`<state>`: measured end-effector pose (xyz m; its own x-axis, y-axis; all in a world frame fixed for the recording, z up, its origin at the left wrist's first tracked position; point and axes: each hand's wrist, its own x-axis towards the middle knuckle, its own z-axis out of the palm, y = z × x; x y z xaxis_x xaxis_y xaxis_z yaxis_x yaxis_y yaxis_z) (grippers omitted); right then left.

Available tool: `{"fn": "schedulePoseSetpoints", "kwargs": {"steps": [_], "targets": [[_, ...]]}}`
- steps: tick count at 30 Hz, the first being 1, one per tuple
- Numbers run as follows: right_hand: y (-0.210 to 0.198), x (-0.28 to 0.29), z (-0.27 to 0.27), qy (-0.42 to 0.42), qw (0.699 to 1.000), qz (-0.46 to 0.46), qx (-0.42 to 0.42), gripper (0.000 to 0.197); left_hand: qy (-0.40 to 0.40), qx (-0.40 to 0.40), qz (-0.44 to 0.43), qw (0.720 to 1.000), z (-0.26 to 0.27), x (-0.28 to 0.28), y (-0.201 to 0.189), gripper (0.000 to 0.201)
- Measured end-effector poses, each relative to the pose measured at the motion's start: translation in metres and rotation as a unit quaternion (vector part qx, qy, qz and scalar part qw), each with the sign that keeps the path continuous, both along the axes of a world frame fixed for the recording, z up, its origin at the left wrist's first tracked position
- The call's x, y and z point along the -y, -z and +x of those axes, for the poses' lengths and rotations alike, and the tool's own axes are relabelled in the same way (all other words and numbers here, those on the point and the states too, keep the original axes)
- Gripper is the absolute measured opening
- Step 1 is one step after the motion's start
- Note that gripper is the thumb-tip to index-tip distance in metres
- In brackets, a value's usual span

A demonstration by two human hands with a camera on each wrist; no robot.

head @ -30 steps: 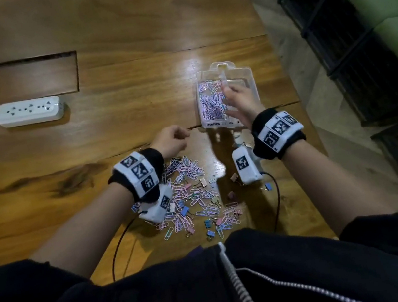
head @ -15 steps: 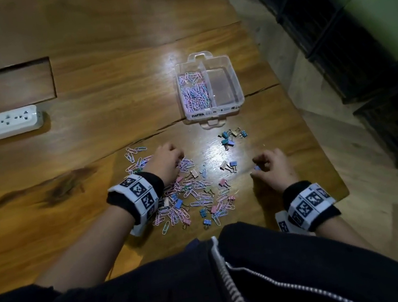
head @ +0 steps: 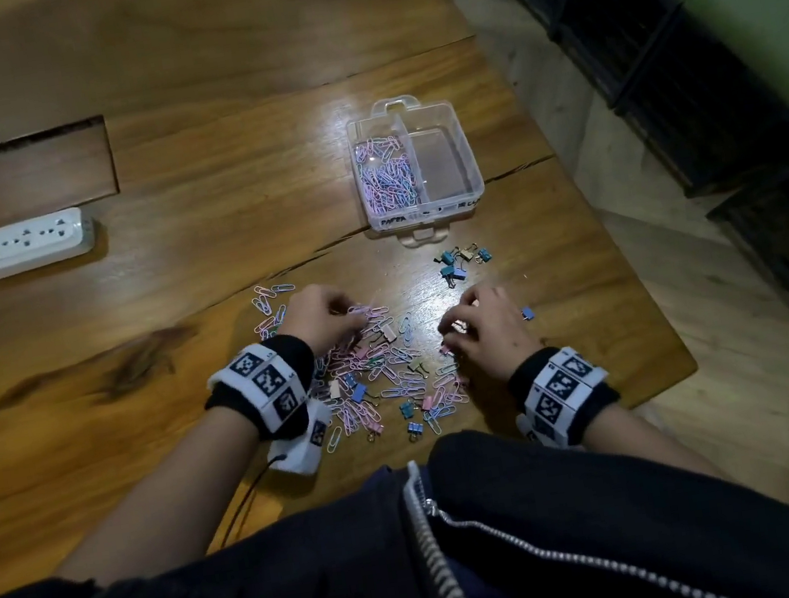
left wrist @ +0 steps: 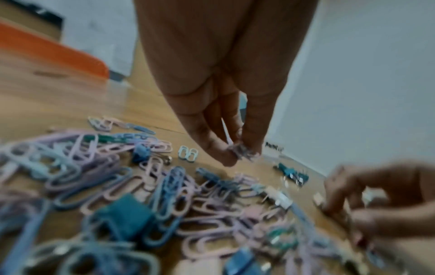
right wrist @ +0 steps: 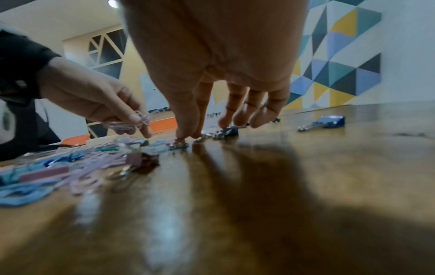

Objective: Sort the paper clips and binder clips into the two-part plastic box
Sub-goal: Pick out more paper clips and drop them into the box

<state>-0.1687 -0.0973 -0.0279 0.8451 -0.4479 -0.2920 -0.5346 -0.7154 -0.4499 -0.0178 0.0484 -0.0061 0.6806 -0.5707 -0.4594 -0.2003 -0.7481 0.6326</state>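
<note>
Mid-sort, gathering from the heap [head: 383,372] on the table [head: 93,420]. Left hand [head: 321,317] pinching several paper clips [right wrist: 132,122]; right hand [head: 482,331] with fingertips down on a binder clip [right wrist: 179,146], grasp unclear. Next: carry across to the box [head: 416,170], paper clips into its left half, right half bare.

paper clips [head: 390,350] pink, lilac, blue | box [head: 464,145] clear | wristbands [head: 267,384] black-white checks | table [head: 202,122] brown
</note>
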Motion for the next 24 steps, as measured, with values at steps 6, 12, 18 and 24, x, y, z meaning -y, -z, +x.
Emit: {"fn": "schedulePoseSetpoints", "kwargs": {"steps": [6,12,18,24], "targets": [[-0.006,0.002,0.009,0.016,0.999,-0.026,0.02,0.021,-0.123,-0.306,-0.109,0.938,0.004,-0.004,-0.011,0.006],[-0.005,-0.021,0.028,-0.123,0.992,-0.02,-0.026,0.044,-0.226,-0.463,-0.208,0.832,0.005,-0.008,-0.005,0.016],[-0.003,-0.016,0.034,-0.099,0.994,0.036,-0.03,0.022,-0.174,-0.404,-0.148,0.886,0.001,-0.004,-0.005,0.031],[-0.003,-0.012,0.03,-0.107,0.993,0.023,-0.038,0.019,-0.03,-0.167,-0.031,0.985,0.002,0.006,0.0,0.027]]}}
